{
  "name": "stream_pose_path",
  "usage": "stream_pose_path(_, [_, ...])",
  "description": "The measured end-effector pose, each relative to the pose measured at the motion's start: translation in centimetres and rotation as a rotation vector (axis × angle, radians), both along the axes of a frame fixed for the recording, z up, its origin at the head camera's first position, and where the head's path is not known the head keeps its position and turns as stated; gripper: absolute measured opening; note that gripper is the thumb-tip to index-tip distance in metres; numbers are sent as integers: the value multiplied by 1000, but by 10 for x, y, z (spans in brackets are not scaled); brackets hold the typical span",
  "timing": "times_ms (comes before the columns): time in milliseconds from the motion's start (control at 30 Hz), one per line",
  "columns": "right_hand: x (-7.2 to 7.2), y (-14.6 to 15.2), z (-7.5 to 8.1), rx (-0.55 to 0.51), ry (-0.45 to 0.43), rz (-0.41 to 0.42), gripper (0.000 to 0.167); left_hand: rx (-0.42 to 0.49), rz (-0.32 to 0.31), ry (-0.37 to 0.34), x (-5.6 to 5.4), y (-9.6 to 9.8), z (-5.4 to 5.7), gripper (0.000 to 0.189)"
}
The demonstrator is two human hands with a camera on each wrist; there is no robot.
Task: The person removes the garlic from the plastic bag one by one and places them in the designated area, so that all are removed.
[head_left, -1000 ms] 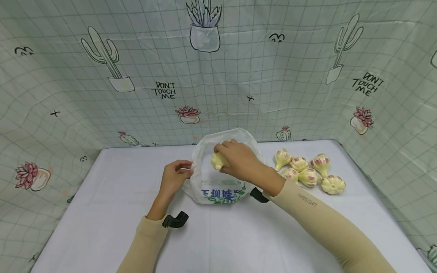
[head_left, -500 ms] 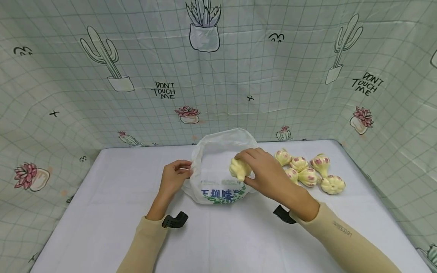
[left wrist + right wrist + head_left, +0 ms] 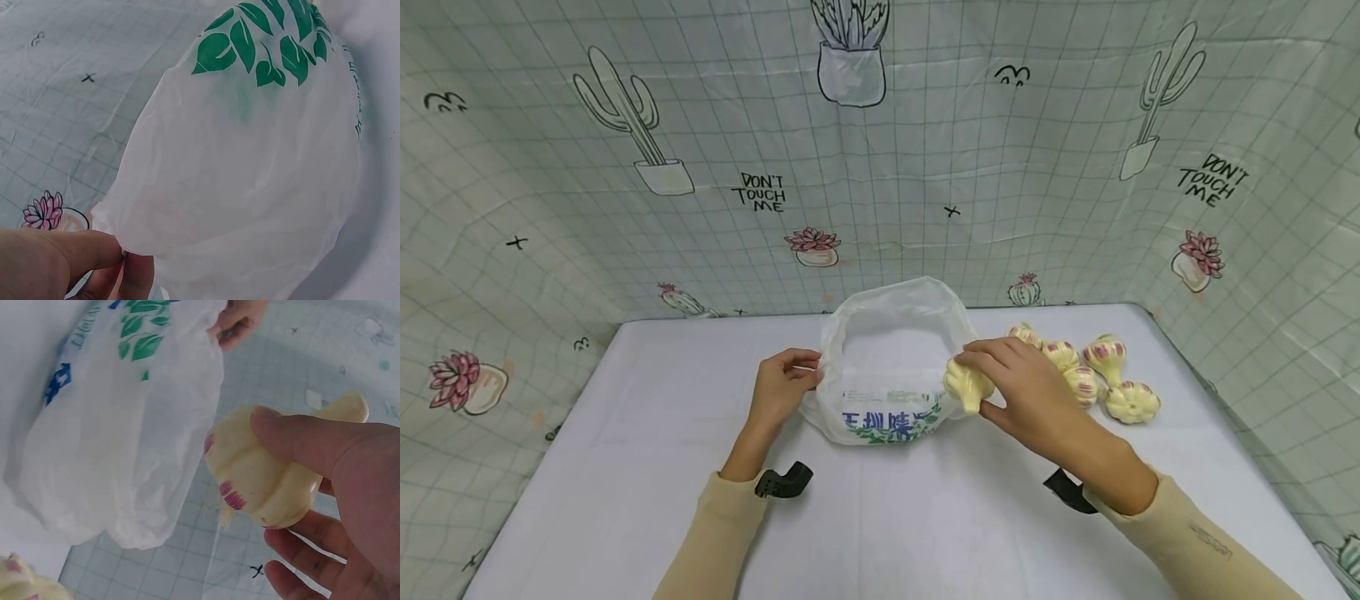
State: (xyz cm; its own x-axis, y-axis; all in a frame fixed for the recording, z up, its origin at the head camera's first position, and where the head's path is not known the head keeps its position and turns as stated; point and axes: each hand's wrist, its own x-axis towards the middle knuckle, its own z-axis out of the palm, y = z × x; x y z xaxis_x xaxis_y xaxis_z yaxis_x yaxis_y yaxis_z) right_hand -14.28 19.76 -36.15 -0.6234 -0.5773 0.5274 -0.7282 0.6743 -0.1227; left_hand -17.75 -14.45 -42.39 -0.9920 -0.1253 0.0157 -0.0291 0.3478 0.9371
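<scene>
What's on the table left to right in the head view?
left hand → plastic bag → held garlic bulb → right hand → loose garlic bulbs

Both arms wear tan long sleeves [image 3: 1195,533], with a black camera mount [image 3: 784,482] at each wrist.

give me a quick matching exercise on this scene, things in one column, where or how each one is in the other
Things:
1. left hand
2. right hand
3. plastic bag
4. loose garlic bulbs

States:
A. lying in a cluster on the white table, on the bag's right
B. pinching the bag's rim
C. standing open between the two hands, green leaves printed on it
D. gripping one garlic bulb beside the bag

Pairs: 1-B, 2-D, 3-C, 4-A
</scene>
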Motion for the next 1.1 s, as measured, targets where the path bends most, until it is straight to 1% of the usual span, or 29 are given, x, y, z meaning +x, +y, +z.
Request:
stream_pose_path(100, [3, 7, -4, 15, 14, 6, 66, -6, 1, 0, 0, 0, -1, 23])
stream_pose_path(300, [9, 20, -10, 34, 29, -11, 70, -6, 2, 2, -1, 0, 0, 24])
stream_pose_path(433, [12, 29, -13, 25, 44, -12, 72, -11, 3, 1, -2, 0, 0, 24])
stream_pose_path(567, [16, 37, -16, 0, 39, -19, 73, -13, 8, -6, -2, 0, 0, 24])
stream_pose_path(867, [24, 57, -21, -6, 3, -73, 71, -7, 4, -8, -2, 0, -1, 24])
stream_pose_path(1100, [29, 75, -25, -19, -11, -139, 76, 0, 0, -10, -3, 0, -2, 24])
